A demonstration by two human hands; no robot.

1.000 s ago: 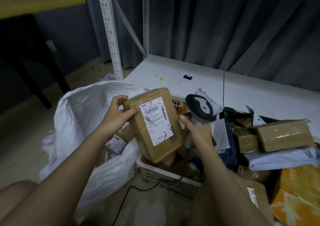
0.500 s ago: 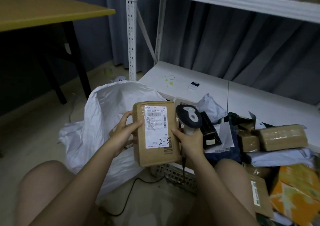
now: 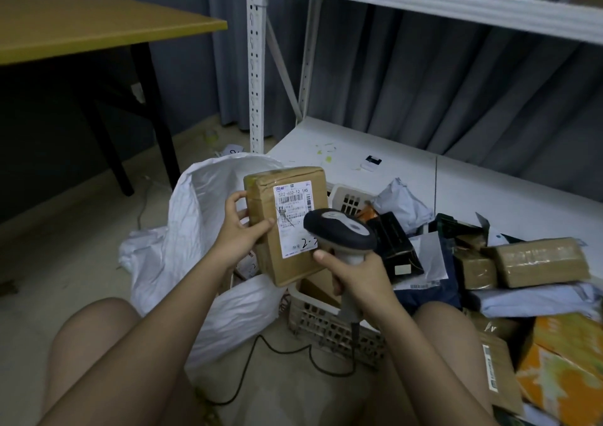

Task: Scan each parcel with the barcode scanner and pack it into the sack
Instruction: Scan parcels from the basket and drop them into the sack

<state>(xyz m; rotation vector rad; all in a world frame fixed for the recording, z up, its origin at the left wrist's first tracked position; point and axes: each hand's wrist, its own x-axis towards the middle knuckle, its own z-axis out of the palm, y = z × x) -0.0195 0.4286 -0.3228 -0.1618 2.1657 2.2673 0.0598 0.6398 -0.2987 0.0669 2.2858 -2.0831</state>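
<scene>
My right hand (image 3: pixel 357 275) has its grip clenched round the barcode scanner (image 3: pixel 341 231), head aimed at the label. My left hand (image 3: pixel 239 230) pinches the parcel (image 3: pixel 287 223) upright, label toward me for reading. Just behind, the sack (image 3: pixel 202 230) gapes, ready to take it.

I see a brown cardboard parcel (image 3: pixel 287 226) with glossy tape and a matt white paper label (image 3: pixel 295 218); scanner (image 3: pixel 341 230) in smooth plastic; sack (image 3: pixel 195 230) in crinkled white woven plastic; perforated plastic basket (image 3: pixel 326 324).
</scene>
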